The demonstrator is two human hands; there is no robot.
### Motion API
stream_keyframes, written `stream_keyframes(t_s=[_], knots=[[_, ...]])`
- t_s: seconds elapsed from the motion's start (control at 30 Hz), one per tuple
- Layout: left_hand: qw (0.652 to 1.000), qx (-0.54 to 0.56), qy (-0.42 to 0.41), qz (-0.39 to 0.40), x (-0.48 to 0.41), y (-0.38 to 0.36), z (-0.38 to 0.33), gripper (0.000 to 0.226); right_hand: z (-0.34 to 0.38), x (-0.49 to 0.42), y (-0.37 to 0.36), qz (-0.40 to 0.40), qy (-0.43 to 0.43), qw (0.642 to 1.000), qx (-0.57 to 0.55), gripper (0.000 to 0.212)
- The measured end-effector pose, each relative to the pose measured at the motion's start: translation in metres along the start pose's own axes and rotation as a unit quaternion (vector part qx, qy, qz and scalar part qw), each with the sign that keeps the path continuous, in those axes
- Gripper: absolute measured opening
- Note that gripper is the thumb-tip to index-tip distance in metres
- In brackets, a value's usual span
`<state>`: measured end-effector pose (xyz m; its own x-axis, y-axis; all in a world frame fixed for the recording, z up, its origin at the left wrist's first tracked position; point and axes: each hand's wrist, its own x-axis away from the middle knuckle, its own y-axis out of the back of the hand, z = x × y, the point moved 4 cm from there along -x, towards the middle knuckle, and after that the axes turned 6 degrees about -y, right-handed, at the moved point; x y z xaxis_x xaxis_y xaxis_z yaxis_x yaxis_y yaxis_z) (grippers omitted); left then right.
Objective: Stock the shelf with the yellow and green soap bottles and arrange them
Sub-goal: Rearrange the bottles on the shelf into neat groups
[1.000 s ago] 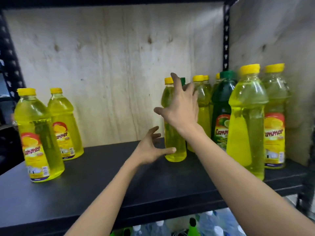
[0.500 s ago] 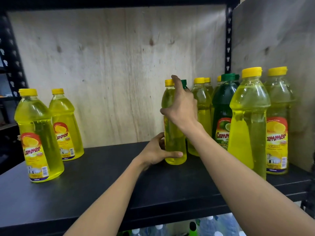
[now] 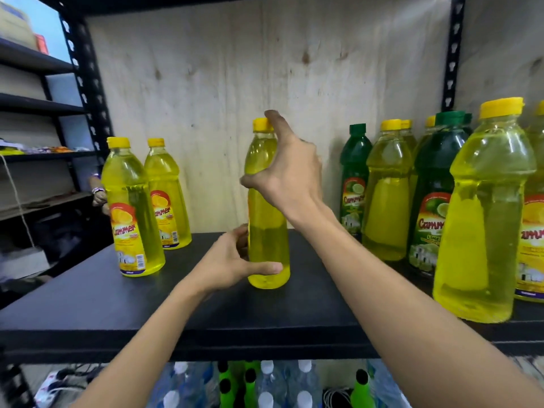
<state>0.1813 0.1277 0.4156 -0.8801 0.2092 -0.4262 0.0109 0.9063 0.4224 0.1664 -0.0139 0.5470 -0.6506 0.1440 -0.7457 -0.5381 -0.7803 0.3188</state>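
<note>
Both hands have pulled one yellow bottle [image 3: 267, 219] away from the group on the right, out to the middle of the shelf [image 3: 88, 304]. Left hand [image 3: 228, 265] wraps its bottom; right hand [image 3: 287, 178] holds its top. It probably joins the two bottles [image 3: 132, 207] on the left.

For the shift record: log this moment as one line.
phase: arranging | left hand: gripping base of yellow soap bottle | right hand: on its shoulder | bottle: upright on black shelf, mid-shelf, label not visible

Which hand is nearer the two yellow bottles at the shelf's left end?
Left. The left hand grips the middle bottle's base, closer to that pair; the right hand is up at its neck.
</note>
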Motion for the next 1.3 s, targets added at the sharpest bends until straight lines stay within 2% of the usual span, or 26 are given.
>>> stream_keyframes(t_s=[0.23,0.53,0.63,0.8,1.0,1.13,1.2,1.3], knots=[[0.993,-0.013,0.012,-0.119,0.074,0.081,0.005,0.086,0.072,0.028,-0.051,0.054,0.049,0.994,-0.086,0.1],[0.98,-0.029,0.022,-0.197,0.126,0.154,0.027,0.064,0.135,0.054,-0.114,0.111,0.102,0.98,-0.128,0.105],[0.981,-0.025,0.024,-0.193,0.135,0.168,0.034,0.06,0.148,0.056,-0.129,0.131,0.114,0.978,-0.117,0.108],[0.984,-0.025,0.033,-0.175,0.145,0.19,0.042,0.076,0.159,0.063,-0.143,0.136,0.117,0.977,-0.115,0.109],[0.984,-0.026,0.046,-0.169,0.15,0.203,0.049,0.076,0.163,0.07,-0.149,0.151,0.113,0.975,-0.12,0.115],[0.985,0.08,0.032,-0.15,0.152,0.203,0.054,0.07,0.154,0.072,-0.15,0.198,0.061,0.963,-0.172,0.136],[0.984,0.105,0.025,-0.143,0.153,0.205,0.056,0.067,0.145,0.072,-0.15,0.207,0.048,0.958,-0.193,0.134],[0.988,0.075,0.033,-0.134,0.153,0.205,0.058,0.069,0.137,0.077,-0.153,0.217,0.051,0.95,-0.218,0.118]])
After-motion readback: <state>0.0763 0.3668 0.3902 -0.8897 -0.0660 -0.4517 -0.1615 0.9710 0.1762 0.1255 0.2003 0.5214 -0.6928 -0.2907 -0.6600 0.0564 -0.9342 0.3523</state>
